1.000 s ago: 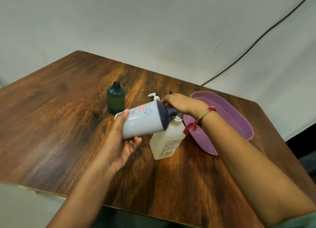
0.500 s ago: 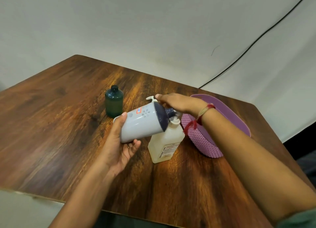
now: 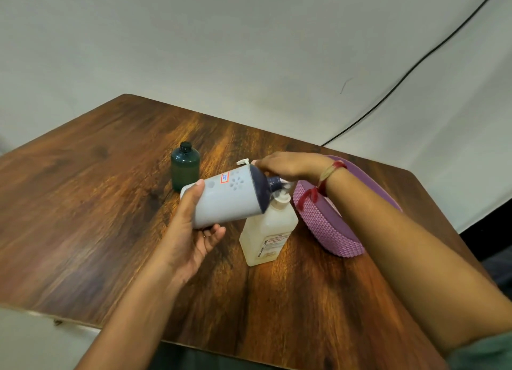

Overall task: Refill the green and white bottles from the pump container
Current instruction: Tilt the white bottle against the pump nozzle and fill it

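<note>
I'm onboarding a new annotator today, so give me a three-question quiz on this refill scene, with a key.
1. True or false: the green bottle lies on its side.
2. Which hand holds the tilted white bottle? A) left hand B) right hand C) neither
3. Fill in: the right hand rests on top of the ____.

Key: 1 false, the green bottle stands upright, apart from both hands. 2 A, its grip is at the bottle's base. 3 pump container.
</note>
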